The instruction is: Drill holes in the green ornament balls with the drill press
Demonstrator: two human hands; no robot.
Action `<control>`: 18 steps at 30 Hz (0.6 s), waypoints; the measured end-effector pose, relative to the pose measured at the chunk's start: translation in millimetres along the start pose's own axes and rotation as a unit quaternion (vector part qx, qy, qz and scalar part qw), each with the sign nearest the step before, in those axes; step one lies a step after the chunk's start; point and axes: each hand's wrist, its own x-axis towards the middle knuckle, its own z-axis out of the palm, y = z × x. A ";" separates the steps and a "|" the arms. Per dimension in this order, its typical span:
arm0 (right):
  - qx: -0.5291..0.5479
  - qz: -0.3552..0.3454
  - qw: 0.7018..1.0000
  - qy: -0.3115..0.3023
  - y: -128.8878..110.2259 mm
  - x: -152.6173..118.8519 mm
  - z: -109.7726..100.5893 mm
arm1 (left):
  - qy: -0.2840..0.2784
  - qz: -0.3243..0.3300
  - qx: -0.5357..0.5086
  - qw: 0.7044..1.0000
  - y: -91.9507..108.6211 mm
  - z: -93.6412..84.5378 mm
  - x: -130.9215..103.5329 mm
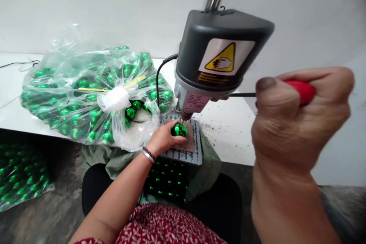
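My left hand (pixel 166 137) grips a shiny green ball (pixel 180 130) between thumb and fingers, over a brown board (pixel 190 143) on the metal base plate (pixel 198 156) of a drill press (pixel 220 34). The tip of the drill is right above the ball; whether it touches cannot be made out. On the right, my right hand (pixel 297 118) is wrapped round the red knob (pixel 305 92) of the press lever. Two bracelets circle my left wrist.
A big clear plastic bag (pixel 71 95) of green balls lies on the white table (pixel 234 137) at the left, partly open near the press. Another bag (pixel 23 171) stands low at the left. More green balls (pixel 168 179) sit below the base plate. Dark shavings dot the table.
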 end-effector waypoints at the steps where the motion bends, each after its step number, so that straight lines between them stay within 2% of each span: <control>1: -0.006 0.002 1.000 0.005 -0.1 -0.9 -0.6 | -0.002 0.002 0.001 1.000 -0.2 -0.1 -0.2; 12: -0.070 0.050 0.995 0.059 -1.4 -5.2 -1.6 | -0.006 -0.002 -0.004 1.000 -0.3 -0.3 -0.6; 18: -0.088 0.027 0.994 0.062 6.2 -17.6 -5.8 | -0.010 -0.001 -0.011 1.000 -1.6 0.2 -0.6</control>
